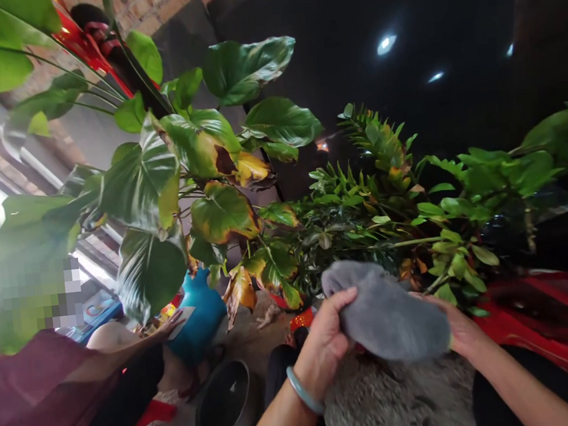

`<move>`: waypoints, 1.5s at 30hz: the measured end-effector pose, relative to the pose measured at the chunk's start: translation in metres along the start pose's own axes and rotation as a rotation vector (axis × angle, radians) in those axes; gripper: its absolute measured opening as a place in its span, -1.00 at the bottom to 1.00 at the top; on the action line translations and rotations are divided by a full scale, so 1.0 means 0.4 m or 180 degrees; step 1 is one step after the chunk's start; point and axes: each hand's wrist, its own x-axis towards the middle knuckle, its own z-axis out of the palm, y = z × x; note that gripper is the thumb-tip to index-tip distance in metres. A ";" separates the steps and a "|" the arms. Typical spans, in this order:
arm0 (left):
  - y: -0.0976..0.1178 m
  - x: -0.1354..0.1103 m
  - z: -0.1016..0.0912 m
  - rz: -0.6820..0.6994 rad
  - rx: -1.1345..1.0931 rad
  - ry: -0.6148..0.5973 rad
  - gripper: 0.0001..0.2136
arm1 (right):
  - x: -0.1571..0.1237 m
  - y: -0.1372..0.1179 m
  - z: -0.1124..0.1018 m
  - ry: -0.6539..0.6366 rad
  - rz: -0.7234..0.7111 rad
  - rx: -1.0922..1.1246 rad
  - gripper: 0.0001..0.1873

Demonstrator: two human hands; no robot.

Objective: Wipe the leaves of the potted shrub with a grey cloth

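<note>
The cloth (392,316) covers most of the right hand (460,331), and its fingers cannot be seen. Both forearms run off the bottom edge. A second person (26,405) at the left is cut by the frame and partly behind leaves (141,186), which also hide the top of the blue pot (201,318).

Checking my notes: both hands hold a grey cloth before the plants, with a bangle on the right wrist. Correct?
No: the head view shows the bangle on the left wrist. The left hand and right hand do both hold the grey cloth before the plants.
</note>
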 end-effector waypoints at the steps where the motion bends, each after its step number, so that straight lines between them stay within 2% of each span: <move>1: 0.035 -0.002 0.014 0.0256 -0.0151 -0.0069 -0.94 | 0.001 -0.002 0.001 0.0001 0.0037 0.0020 -0.87; 4: 0.116 0.014 0.043 0.1184 -0.0595 -0.0260 -0.89 | 0.002 -0.006 0.009 0.0112 0.0226 0.0145 -0.84; 6: 0.117 0.034 0.031 0.1480 -0.0614 -0.0250 -0.86 | 0.000 -0.006 0.012 0.0213 0.0299 0.0227 -0.81; 8: 0.071 0.047 -0.006 0.1295 -0.0290 -0.0068 -0.84 | -0.002 -0.006 0.011 0.0225 0.0307 0.0262 -0.80; 11: -0.015 0.040 -0.079 0.0374 0.0319 0.0198 -0.85 | -0.004 -0.004 0.004 0.0197 0.0339 0.0200 -0.80; 13: -0.028 0.018 -0.110 -0.0041 0.0337 0.0168 -0.88 | -0.005 -0.005 0.001 0.0209 0.0355 0.0150 -0.80; 15: 0.018 -0.008 -0.116 0.0069 0.0007 0.0120 -0.93 | -0.005 -0.006 0.000 0.0230 0.0346 0.0151 -0.81; 17: 0.105 -0.029 -0.102 0.0615 -0.0503 0.0163 -0.95 | -0.006 -0.007 0.004 0.0251 0.0341 0.0176 -0.82; 19: 0.195 -0.037 -0.082 0.1359 -0.1006 0.0015 -0.92 | -0.006 -0.009 0.010 0.0283 0.0353 0.0168 -0.83; 21: 0.252 -0.026 -0.072 0.1883 -0.1268 -0.0050 -0.89 | -0.009 -0.011 0.018 0.0301 0.0350 0.0166 -0.84; 22: 0.260 -0.014 -0.073 0.1987 -0.1292 0.0024 -0.88 | -0.011 -0.013 0.022 0.0310 0.0351 0.0172 -0.86; 24: 0.235 0.013 -0.091 0.1813 -0.1161 0.0383 -0.86 | -0.016 -0.017 0.029 0.0330 0.0377 0.0181 -0.88; 27: 0.132 0.036 -0.150 0.1045 -0.0804 0.0953 -0.89 | -0.023 -0.021 0.031 0.0373 0.0411 0.0140 -0.88; 29: 0.070 0.023 -0.192 0.0476 -0.0628 0.1053 -0.92 | -0.027 -0.022 0.026 0.0417 0.0396 0.0092 -0.87; 31: 0.049 -0.010 -0.218 0.0187 -0.0572 0.1029 -0.90 | -0.028 -0.022 0.020 0.0428 0.0401 0.0059 -0.87; 33: 0.078 -0.045 -0.217 0.0275 -0.0663 0.0917 -0.86 | -0.028 -0.023 0.017 0.0399 0.0442 0.0049 -0.87; 35: 0.145 -0.064 -0.192 0.0718 -0.0900 0.0746 -0.84 | -0.028 -0.026 0.021 0.0401 0.0479 0.0036 -0.88; 38: 0.244 -0.048 -0.144 0.1711 -0.1369 0.0514 -0.82 | -0.031 -0.031 0.038 0.0478 0.0518 0.0063 -0.90; 40: 0.265 -0.017 -0.125 0.2028 -0.1509 0.0567 -0.82 | -0.035 -0.035 0.049 0.0499 0.0544 0.0124 -0.89; 42: 0.230 0.013 -0.127 0.1796 -0.1394 0.0801 -0.83 | -0.040 -0.038 0.053 0.0491 0.0562 0.0162 -0.89; 45: 0.094 0.031 -0.168 0.0877 -0.0983 0.1159 -0.86 | -0.043 -0.041 0.044 0.0506 0.0551 0.0129 -0.89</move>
